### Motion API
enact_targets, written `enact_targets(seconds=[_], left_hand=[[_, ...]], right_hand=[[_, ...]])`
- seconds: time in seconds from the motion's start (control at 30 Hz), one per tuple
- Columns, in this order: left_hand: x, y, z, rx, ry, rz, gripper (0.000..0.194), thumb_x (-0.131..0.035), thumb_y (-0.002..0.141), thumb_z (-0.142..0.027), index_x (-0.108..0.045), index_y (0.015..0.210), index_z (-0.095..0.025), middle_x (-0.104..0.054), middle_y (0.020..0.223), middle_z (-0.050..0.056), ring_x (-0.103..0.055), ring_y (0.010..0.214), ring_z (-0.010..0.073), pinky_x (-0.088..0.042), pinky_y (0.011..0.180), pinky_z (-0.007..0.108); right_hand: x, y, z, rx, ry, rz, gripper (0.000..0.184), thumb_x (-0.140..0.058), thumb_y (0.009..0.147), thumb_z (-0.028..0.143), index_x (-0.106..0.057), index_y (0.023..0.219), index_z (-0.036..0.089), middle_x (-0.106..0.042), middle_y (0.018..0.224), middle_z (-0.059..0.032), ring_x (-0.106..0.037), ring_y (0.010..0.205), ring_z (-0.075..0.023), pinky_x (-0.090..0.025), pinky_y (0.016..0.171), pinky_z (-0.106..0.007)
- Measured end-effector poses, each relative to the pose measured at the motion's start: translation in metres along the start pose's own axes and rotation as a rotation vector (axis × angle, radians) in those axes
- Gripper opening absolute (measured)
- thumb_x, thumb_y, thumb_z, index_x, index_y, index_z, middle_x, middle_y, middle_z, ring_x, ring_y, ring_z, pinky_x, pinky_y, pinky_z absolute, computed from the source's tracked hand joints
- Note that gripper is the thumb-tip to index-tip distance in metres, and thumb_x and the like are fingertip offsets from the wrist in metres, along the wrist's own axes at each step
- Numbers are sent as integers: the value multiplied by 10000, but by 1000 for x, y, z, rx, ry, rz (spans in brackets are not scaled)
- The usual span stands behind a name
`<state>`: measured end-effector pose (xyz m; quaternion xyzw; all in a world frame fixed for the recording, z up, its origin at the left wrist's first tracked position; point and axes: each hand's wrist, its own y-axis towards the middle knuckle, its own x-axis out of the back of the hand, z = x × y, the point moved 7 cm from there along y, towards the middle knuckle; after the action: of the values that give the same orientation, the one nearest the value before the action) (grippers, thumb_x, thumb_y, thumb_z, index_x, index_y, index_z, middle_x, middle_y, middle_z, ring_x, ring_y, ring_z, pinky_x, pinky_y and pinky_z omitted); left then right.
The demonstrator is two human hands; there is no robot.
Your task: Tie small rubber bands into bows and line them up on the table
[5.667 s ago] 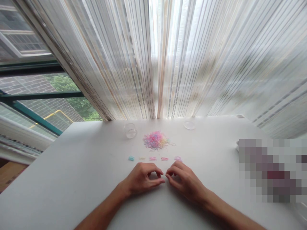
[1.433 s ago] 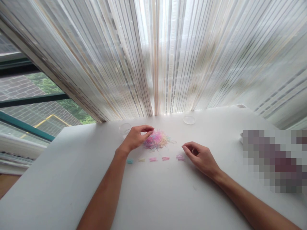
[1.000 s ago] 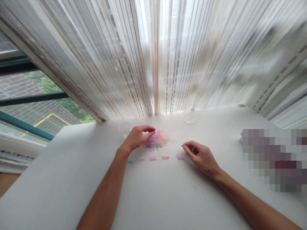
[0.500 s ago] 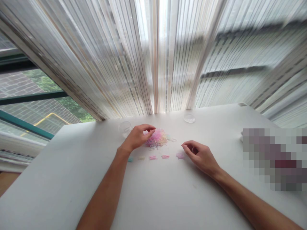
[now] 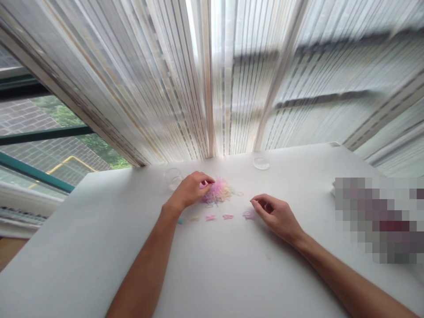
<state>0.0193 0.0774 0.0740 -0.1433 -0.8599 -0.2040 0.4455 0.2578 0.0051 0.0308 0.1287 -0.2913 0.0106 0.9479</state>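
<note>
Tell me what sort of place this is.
Probably a room in a home, at a window: striped sheer curtains hang behind a white table, and a brick-patterned surface shows outside.

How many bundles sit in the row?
5 visible, left to right: teal bundle, partly behind left wrist; yellowish one; pink one; deeper pink one; purple one by the right hand.

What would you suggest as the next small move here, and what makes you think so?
I would probably have the left hand gently pinch and lift one piece from the colorful pile. Its fingertips are at the pile's left side, while the right hand is farther off, beside the purple bunch. The pieces overlap, so a light pinch seems wise.
</note>
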Motion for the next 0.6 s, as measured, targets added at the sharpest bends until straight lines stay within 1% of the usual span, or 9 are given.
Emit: enact_targets(seconds=[0.13, 0.23, 0.6], left_hand=[[7, 0, -1, -8, -38, -44, 172, -616, 857, -259, -755, 945, -207, -755, 910, 46, -677, 845, 202, -548, 860, 359], [8, -1, 0, 0, -80, -57, 187, -605, 858, -272, -745, 956, -198, -757, 932, 51, -693, 868, 201, -558, 861, 342], [8, 0, 0, -14, -150, -88, 141, -619, 836, -233, -727, 909, -180, -746, 901, 45, -705, 835, 185, -577, 823, 317]], right_hand=[[0, 0, 0, 0, -1, 1, 317, -555, 940, 466, -701, 847, 200, -634, 653, -4, -528, 558, -146, -460, 563, -271], [-1, 0, -1, -1, -8, -2, 328, -553, 939, 476, -706, 848, 201, -636, 651, -5, -529, 557, -147, -462, 559, -272], [0, 0, -1, -2, 3, 1, 304, -561, 937, 459, -698, 840, 205, -623, 638, 5, -520, 549, -142, -445, 554, -267]])
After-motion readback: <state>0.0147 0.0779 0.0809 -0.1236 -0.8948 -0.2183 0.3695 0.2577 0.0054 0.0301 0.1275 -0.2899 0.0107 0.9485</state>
